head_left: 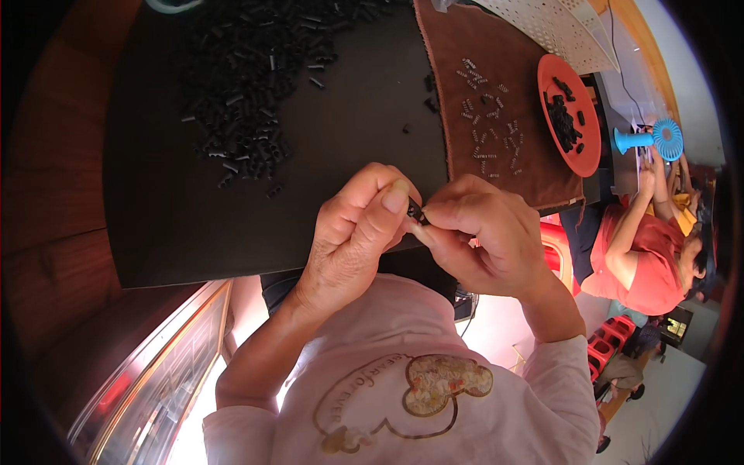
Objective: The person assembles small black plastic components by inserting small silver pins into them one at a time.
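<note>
Just past the near edge of the table, my left hand (358,225) pinches a small black plastic part (416,211) between thumb and fingers. My right hand (492,232) is closed in a pinch at the other end of the same part, its fingertips touching it. My fingers cover most of the part, and anything smaller between them is hidden. To the right lies a brown cloth (457,139) with several small metal springs (486,156) scattered over it. A big heap of black tubular parts (240,101) spreads over the far left of the table.
A red plate (590,139) with several black parts stands on the cloth's right side. Behind it is a white perforated basket (554,31). A blue fan (666,139) and a person in a red shirt (643,263) are at the right. The dark table (186,248) ends near my body.
</note>
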The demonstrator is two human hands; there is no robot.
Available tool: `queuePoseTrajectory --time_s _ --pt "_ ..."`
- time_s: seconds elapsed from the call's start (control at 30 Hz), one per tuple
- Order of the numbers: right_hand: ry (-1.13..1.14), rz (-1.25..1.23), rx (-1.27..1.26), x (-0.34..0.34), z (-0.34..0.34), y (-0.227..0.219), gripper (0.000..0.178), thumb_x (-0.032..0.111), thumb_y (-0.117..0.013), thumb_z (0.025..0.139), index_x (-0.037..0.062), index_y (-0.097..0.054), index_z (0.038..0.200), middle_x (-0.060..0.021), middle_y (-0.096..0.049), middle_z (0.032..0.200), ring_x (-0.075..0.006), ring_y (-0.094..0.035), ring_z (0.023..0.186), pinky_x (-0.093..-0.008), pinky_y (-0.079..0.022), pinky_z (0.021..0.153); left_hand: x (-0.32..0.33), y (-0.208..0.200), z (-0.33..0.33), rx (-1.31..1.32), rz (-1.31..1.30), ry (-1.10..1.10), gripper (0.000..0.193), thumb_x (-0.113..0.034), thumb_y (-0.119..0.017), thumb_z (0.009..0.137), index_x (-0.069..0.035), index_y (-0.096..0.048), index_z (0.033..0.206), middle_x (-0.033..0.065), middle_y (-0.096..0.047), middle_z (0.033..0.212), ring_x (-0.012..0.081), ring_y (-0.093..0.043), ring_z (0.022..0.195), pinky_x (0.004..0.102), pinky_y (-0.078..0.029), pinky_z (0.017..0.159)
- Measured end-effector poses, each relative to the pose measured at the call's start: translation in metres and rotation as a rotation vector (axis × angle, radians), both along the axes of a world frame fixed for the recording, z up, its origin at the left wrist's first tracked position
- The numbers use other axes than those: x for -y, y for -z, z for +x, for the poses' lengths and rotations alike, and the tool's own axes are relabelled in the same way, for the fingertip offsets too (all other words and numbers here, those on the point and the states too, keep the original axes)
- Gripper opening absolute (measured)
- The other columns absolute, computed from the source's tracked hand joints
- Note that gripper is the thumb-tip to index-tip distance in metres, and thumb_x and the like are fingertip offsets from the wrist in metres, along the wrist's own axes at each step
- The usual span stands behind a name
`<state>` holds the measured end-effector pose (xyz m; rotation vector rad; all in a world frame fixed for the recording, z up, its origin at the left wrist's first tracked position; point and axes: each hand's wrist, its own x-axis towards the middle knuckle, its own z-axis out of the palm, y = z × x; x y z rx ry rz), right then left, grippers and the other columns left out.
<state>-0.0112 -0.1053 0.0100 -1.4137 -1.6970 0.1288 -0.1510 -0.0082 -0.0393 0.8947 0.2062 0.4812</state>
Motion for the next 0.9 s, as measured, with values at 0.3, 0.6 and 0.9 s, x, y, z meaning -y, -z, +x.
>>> queuePoseTrajectory --time_s 0.3,0.6,0.9 --pt "-0.053 -0.245 0.235 -0.011 0.016 -0.032 0.035 0.015 -0.082 0.069 0.0042 -0.055 0.089 -0.0046 -0.055 0.070 -0.0192 -0.054 0.051 -0.0296 -0.040 0.042 -0.006 -0.009 -0.004 -0.112 -0.037 0.128 0.034 -0.035 -0.052 0.102 -0.004 -0.059 0.091 -0.0051 -0.047 0.072 0.0010 -0.037 0.061 0.0177 -0.031 0.051" --pt "-0.081 -0.170 0.346 -0.022 0.018 -0.028 0.030 0.022 -0.078 0.070 0.0102 -0.051 0.072 0.0008 -0.050 0.061 -0.0168 -0.054 0.048 -0.0305 -0.038 0.039 -0.006 -0.009 -0.005 -0.136 -0.112 0.139 0.033 -0.035 -0.056 0.100 -0.005 -0.058 0.085 -0.0046 -0.048 0.069 0.0010 -0.037 0.058 0.0179 -0.030 0.048" --pt "0.003 -0.018 0.202 0.000 0.048 -0.020 0.028 0.022 -0.078 0.069 0.0036 -0.057 0.074 -0.0087 -0.048 0.063 -0.0242 -0.049 0.051 -0.0330 -0.037 0.043 -0.005 -0.010 0.001 -0.077 -0.098 0.086 0.037 -0.030 -0.051 0.102 -0.003 -0.051 0.076 0.0034 -0.046 0.064 0.0042 -0.028 0.050 0.0210 -0.021 0.042"
